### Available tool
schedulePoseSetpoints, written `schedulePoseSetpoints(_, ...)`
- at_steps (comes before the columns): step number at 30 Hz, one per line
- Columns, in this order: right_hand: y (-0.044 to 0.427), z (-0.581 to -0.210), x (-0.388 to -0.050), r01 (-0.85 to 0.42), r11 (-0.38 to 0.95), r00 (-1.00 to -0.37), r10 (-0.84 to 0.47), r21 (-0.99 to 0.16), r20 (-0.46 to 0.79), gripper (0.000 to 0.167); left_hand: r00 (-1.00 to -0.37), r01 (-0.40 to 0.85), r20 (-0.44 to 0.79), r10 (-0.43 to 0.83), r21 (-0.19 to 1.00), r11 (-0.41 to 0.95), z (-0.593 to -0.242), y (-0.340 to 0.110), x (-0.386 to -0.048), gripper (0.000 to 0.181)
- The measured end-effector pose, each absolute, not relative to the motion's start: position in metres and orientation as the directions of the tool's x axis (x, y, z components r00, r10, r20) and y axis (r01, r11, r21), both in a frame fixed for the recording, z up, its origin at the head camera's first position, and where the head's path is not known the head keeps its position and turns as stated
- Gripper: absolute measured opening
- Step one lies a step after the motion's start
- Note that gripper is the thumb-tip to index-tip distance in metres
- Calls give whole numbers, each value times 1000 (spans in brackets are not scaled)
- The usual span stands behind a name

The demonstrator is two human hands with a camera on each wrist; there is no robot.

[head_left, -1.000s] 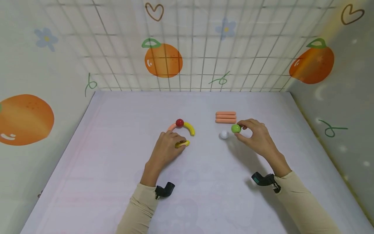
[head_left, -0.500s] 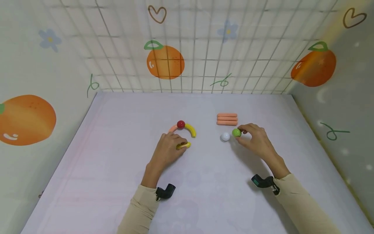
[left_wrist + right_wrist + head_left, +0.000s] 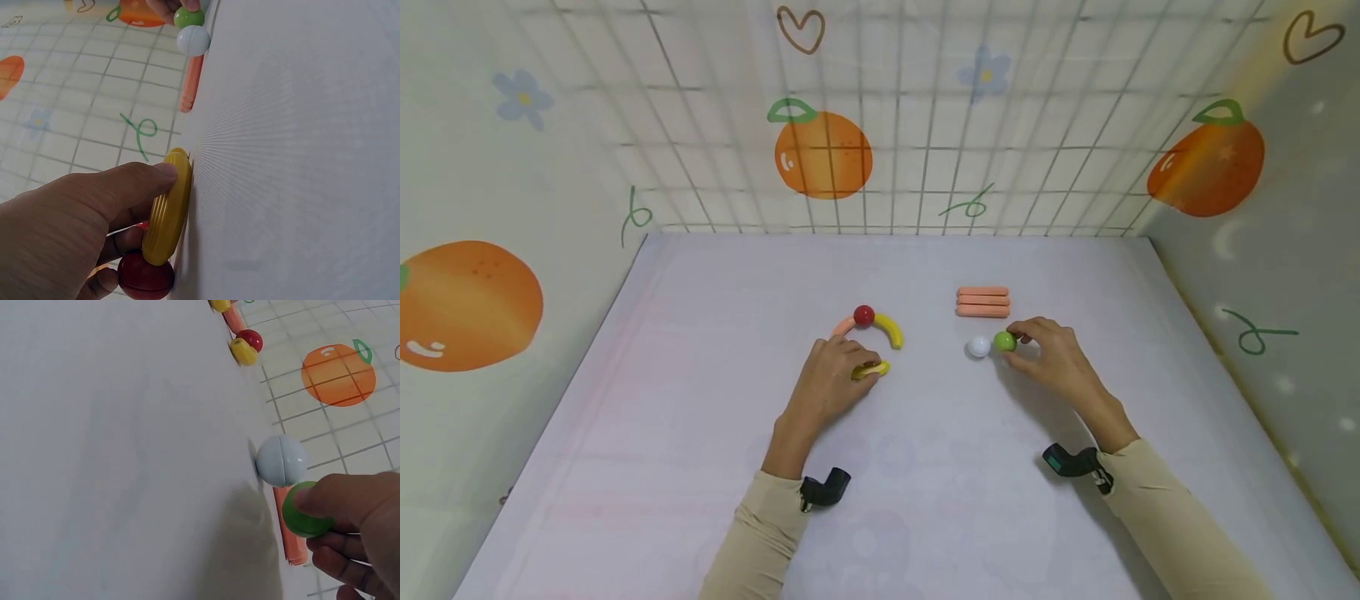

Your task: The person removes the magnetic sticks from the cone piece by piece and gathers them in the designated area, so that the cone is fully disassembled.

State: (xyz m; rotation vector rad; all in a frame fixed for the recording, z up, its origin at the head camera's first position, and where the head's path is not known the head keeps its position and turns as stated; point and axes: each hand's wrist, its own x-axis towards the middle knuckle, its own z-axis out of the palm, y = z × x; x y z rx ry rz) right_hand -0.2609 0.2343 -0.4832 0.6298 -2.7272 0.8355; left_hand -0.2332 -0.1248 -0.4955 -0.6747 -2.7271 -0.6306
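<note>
My left hand [image 3: 833, 377] pinches a yellow ridged piece [image 3: 167, 209] low over the table. In the left wrist view, a red ball [image 3: 145, 276] sits by the lower end of that piece, near my curled fingers. Just beyond the hand, another red ball [image 3: 864, 316] lies between a pink stick [image 3: 844, 326] and a curved yellow piece [image 3: 889, 331], forming an arc. My right hand [image 3: 1054, 357] pinches a green ball [image 3: 1004, 341] between thumb and fingers. A white ball [image 3: 978, 347] rests right beside it; whether the two touch, I cannot tell.
Behind the white ball, several pink sticks [image 3: 982, 302] lie side by side. A pale cloth covers the table [image 3: 715, 317]. Printed curtains with oranges and a grid [image 3: 910, 167] rise along the back and sides.
The green ball in my right hand has come lower and nearer to the white ball. My left hand holds its place with the yellow piece.
</note>
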Motion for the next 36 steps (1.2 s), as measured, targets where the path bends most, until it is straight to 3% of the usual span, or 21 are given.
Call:
schedulePoseSetpoints(15, 232, -491, -262, -398, 791, -916, -315, -465, 248, 35, -848, 504, 366, 382, 336, 796, -495, -125, -233, 16)
schedulePoseSetpoints(22, 235, -480, -258, -390, 792, -917, -289, -469, 275, 48, -843, 521, 371, 389, 383, 763, -498, -123, -232, 25)
schedulePoseSetpoints(30, 219, -465, -247, -561, 697, -812, -361, -446, 458, 35, -827, 557, 402, 392, 497, 665, -501, -120, -232, 36)
schedulePoseSetpoints(36, 188, -465, -242, -668, 606, -735, -449, -431, 509, 27, -836, 531, 434, 336, 484, 696, -498, -127, -232, 31)
